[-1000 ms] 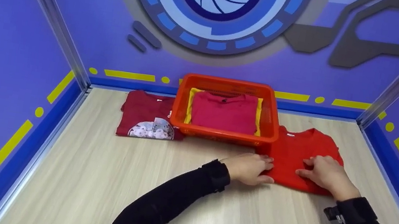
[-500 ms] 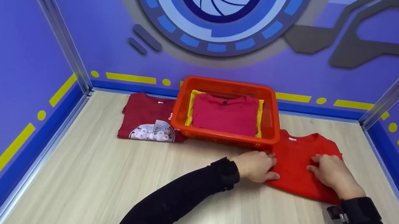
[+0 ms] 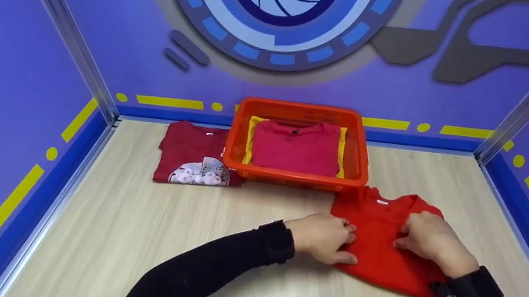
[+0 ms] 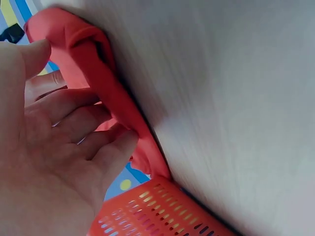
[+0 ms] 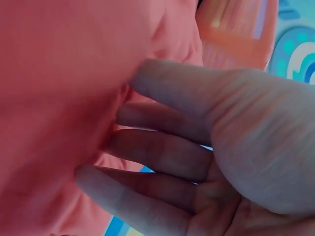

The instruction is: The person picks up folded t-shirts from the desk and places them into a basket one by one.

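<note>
A folded red shirt (image 3: 370, 248) lies on the table at the right front of the basket, its collar and label facing the far wall. My left hand (image 3: 322, 237) rests along the shirt's left edge, fingers touching the cloth and thumb apart. In the left wrist view, the fingers of that hand (image 4: 64, 128) are stretched out against the side of the shirt (image 4: 118, 98). My right hand (image 3: 436, 243) is on the shirt's right half. Seen from the right wrist, the fingertips of that hand (image 5: 162, 147) press into the cloth (image 5: 59, 98), thumb and fingers fairly straight.
Behind the shirt stands an orange plastic basket (image 3: 294, 178) holding a folded pink shirt (image 3: 295, 150) on yellow cloth (image 3: 250, 141). To its left lies a folded dark red shirt (image 3: 185, 150) with a printed picture. Patterned blue walls (image 3: 102, 40) enclose the table (image 3: 138, 224).
The red shirt has slid toward me, away from the back wall, with both hands on it. Its collar now sits lower beside the basket's front corner. Basket and dark red shirt stay put.
</note>
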`<move>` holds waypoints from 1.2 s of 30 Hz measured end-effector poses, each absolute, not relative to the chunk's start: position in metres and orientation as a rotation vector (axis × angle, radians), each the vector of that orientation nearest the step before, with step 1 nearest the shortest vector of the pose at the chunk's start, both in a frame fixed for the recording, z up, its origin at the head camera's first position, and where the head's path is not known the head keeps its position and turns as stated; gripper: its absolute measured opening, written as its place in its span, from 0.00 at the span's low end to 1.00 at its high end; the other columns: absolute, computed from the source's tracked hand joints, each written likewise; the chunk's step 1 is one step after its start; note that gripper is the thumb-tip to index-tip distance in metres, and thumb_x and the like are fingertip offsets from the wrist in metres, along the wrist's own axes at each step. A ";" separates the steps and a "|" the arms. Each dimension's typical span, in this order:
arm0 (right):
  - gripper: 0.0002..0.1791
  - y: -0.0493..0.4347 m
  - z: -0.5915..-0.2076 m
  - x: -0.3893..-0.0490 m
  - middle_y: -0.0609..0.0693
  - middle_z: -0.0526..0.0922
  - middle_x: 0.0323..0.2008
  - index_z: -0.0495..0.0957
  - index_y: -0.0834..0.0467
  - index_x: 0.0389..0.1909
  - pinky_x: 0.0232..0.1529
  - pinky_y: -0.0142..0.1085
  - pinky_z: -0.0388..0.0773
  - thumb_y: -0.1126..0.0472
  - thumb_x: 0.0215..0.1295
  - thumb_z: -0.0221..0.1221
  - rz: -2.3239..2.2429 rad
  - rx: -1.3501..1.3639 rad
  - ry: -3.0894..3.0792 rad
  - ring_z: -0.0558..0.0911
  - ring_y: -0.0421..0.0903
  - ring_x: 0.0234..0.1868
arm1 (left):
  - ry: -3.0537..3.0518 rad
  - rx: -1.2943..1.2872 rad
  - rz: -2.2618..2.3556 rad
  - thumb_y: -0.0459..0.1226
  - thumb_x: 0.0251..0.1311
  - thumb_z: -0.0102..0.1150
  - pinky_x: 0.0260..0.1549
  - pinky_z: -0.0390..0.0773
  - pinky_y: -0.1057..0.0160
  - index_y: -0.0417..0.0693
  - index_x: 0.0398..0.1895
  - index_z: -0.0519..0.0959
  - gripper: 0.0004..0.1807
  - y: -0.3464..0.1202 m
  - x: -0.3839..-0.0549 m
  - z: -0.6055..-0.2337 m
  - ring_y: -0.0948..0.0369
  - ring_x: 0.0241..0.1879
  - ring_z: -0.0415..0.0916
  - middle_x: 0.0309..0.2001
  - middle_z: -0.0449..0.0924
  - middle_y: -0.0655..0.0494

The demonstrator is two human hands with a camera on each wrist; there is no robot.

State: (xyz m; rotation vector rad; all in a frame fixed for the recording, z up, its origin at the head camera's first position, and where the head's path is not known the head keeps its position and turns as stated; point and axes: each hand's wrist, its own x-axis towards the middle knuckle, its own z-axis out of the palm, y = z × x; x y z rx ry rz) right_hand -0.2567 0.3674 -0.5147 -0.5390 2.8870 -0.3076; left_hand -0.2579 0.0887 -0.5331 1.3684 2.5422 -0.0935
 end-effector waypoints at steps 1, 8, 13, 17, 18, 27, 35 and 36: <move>0.29 0.365 -0.515 -0.254 0.38 0.55 0.15 0.70 0.48 0.09 0.27 0.35 0.55 0.57 0.59 0.80 -0.298 -0.544 2.886 0.61 0.41 0.23 | 2.544 1.382 -0.096 0.68 0.81 0.45 0.76 0.75 0.62 0.58 0.80 0.77 0.38 0.085 -0.253 -0.533 0.59 0.81 0.72 0.80 0.75 0.58; 0.33 0.339 -0.515 -0.235 0.37 0.50 0.17 0.65 0.46 0.09 0.27 0.34 0.52 0.58 0.56 0.82 -0.282 -0.618 2.888 0.55 0.40 0.23 | 2.586 1.524 -0.139 0.65 0.82 0.47 0.54 0.87 0.62 0.56 0.62 0.89 0.31 0.053 -0.223 -0.532 0.60 0.62 0.85 0.68 0.87 0.58; 0.33 0.314 -0.518 -0.226 0.37 0.51 0.16 0.66 0.46 0.10 0.27 0.34 0.52 0.57 0.58 0.82 -0.293 -0.660 2.900 0.55 0.39 0.23 | 2.668 1.530 -0.146 0.60 0.83 0.51 0.39 0.88 0.61 0.59 0.42 0.90 0.24 0.024 -0.210 -0.534 0.61 0.46 0.87 0.51 0.92 0.62; 0.27 0.289 -0.521 -0.224 0.38 0.59 0.14 0.73 0.47 0.12 0.25 0.35 0.58 0.54 0.61 0.81 -0.256 -0.676 2.912 0.63 0.40 0.21 | 2.756 1.432 -0.096 0.58 0.82 0.55 0.31 0.86 0.59 0.58 0.35 0.90 0.23 0.002 -0.206 -0.534 0.60 0.36 0.88 0.35 0.90 0.62; 0.26 0.283 -0.521 -0.224 0.39 0.62 0.14 0.75 0.48 0.12 0.25 0.35 0.60 0.54 0.61 0.81 -0.243 -0.682 2.920 0.65 0.41 0.21 | 2.773 1.396 -0.072 0.58 0.82 0.56 0.29 0.85 0.59 0.58 0.33 0.90 0.23 -0.003 -0.206 -0.534 0.60 0.33 0.87 0.31 0.88 0.62; 0.23 0.229 -0.533 -0.227 0.46 0.71 0.13 0.79 0.51 0.16 0.23 0.41 0.70 0.52 0.62 0.80 -0.150 -0.787 3.032 0.72 0.46 0.19 | 2.924 1.137 -0.070 0.57 0.78 0.62 0.19 0.72 0.60 0.55 0.19 0.83 0.28 -0.040 -0.201 -0.533 0.59 0.20 0.76 0.16 0.74 0.60; 0.23 0.212 -0.541 -0.233 0.46 0.74 0.13 0.79 0.51 0.17 0.24 0.43 0.76 0.50 0.63 0.80 -0.220 -0.911 3.097 0.77 0.48 0.20 | 3.002 1.077 -0.077 0.57 0.77 0.63 0.20 0.73 0.58 0.53 0.18 0.82 0.29 -0.062 -0.209 -0.534 0.56 0.21 0.78 0.17 0.77 0.58; 0.21 0.214 -0.540 -0.236 0.45 0.74 0.14 0.80 0.51 0.18 0.25 0.42 0.76 0.50 0.64 0.79 -0.270 -0.925 3.088 0.77 0.47 0.20 | 3.000 1.075 -0.055 0.57 0.78 0.63 0.20 0.73 0.58 0.54 0.17 0.81 0.29 -0.064 -0.212 -0.533 0.56 0.21 0.79 0.16 0.76 0.58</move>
